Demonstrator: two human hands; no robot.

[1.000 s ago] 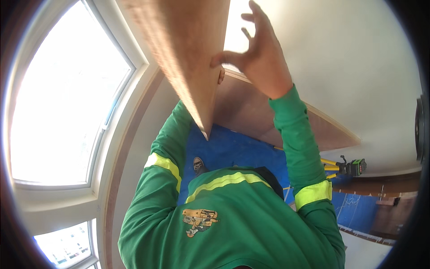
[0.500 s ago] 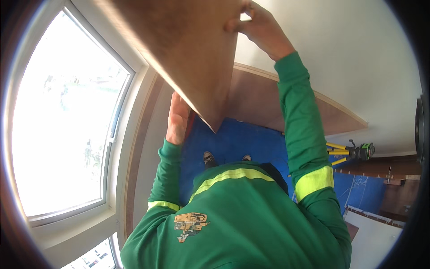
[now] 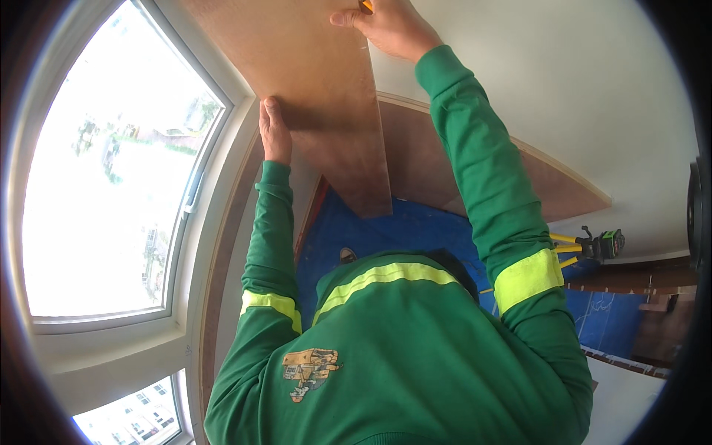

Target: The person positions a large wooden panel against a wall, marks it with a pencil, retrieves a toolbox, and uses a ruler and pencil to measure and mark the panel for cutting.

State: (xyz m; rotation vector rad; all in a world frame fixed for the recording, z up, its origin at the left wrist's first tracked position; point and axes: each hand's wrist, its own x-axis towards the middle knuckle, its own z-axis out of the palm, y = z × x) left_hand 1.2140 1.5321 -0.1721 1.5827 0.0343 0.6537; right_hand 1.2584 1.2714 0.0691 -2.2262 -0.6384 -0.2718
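One brown wooden board (image 3: 319,96), long axis running from the upper hand down to a lower corner over blue floor sheeting (image 3: 400,226). Left hand (image 3: 274,133): flat, open palm pressed on the board's window-side edge. Right hand (image 3: 393,28): fingers curled over the top end; a small yellow item there, kind unclear. Right of grip: yellow-legged tripod (image 3: 586,245).

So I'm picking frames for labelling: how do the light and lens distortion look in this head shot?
Head view: the window is blown out white, the straight window frame bows with the fisheye, dark vignette rings the rim; the wooden panel, left hand and right hand stay evenly lit and sharp.
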